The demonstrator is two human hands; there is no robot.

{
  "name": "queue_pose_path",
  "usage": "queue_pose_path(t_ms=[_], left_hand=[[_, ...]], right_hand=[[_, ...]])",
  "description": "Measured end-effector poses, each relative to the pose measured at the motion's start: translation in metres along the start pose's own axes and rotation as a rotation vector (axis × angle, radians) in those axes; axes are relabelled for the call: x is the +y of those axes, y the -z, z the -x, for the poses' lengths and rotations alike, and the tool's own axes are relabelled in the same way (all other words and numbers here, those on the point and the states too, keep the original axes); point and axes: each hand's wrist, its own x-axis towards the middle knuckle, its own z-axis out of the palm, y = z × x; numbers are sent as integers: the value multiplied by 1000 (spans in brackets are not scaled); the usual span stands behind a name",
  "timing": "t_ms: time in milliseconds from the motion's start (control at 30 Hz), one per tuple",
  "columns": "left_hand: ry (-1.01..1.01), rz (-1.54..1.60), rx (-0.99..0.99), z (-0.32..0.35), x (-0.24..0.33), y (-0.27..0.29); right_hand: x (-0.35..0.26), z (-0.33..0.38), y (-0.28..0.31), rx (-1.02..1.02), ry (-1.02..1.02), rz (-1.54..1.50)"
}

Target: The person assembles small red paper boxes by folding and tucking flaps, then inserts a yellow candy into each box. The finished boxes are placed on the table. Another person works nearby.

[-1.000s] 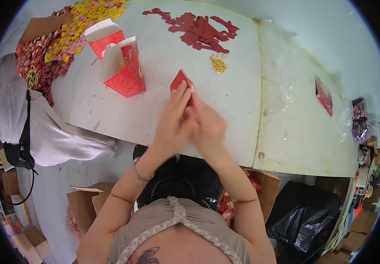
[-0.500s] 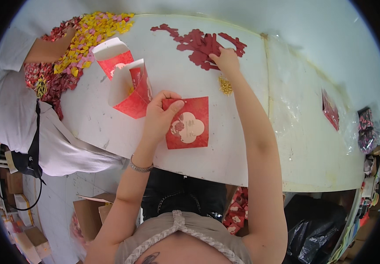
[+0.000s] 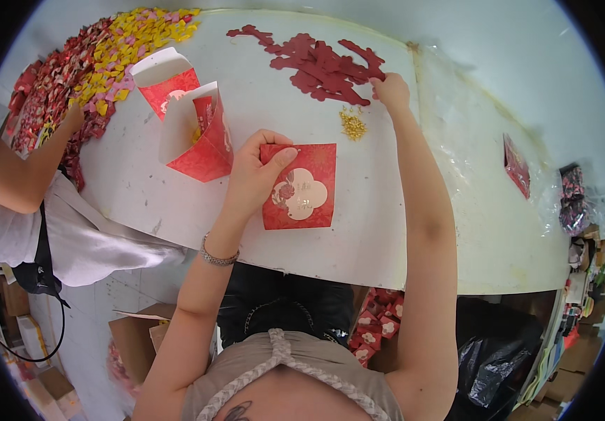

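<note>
Our right grip [image 3: 393, 91] has moved to the right end of the dark red strips [image 3: 327, 67] near the surface's [image 3: 372, 217] far edge.
Over their middle half a second ago, it is now half curled; whether it holds one, we cannot tell. Our left grip [image 3: 257, 168] still pinches the red box [image 3: 309, 186] by its upper left corner, near the surface's near edge.

Left fingers [image 3: 283, 160] grip red box [image 3: 302, 188]; right fingers [image 3: 378, 85] at dark-red strips [image 3: 327, 67].
</note>
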Motion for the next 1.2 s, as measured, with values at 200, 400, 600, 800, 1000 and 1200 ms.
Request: queue_pose_path(t_ms=[200, 400, 600, 800, 1000, 1200], left_hand=[[-18, -71, 13, -1, -3, -4], [-96, -80, 22, 0, -6, -1], [-70, -58, -36, 0, -4, -8], [-9, -68, -28, 1, -3, -2], [-91, 59, -79, 2, -8, -15], [-168, -71, -3, 14, -12, -10]], right_hand=[[29, -4, 16, 1, 26, -29], [27, 41, 42, 176, 54, -297], [31, 88, 56, 629, 359, 170], [-34, 186, 49, -195, 210, -912], [-63, 235, 14, 50, 581, -538], [-59, 248, -2, -28, 486, -732]])
